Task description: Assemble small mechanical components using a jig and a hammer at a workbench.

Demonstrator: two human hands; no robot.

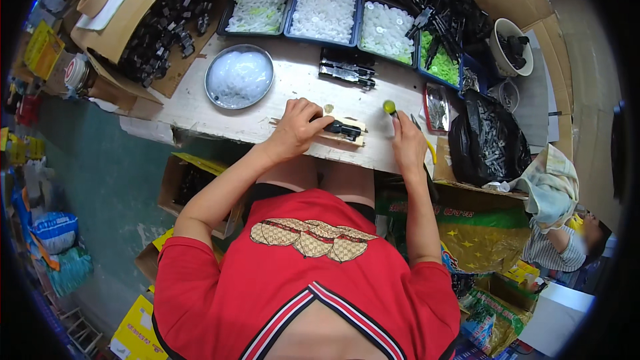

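My left hand [298, 128] is closed at the left end of a black plastic part [345, 131], its thumb and fingers against it. That part lies on a small pale wooden block [360, 139] near the table's front edge. To the right, my right hand [407, 141] grips a small mallet with a rounded yellow-green head [389, 106]. The mallet head is raised beside the block, apart from the black part. Past the block lie several similar black parts [347, 72] in a group. A small round disc [328, 109] rests by my left fingers.
Blue trays of white pieces [323, 13] and green pieces [439, 60] line the back. A metal bowl [240, 77] holds translucent pieces. Yellow-handled pliers [432, 152] lie by my right hand. Right are a black bag [487, 140] and a clear red-edged box [437, 108]; left, a cardboard box [127, 10].
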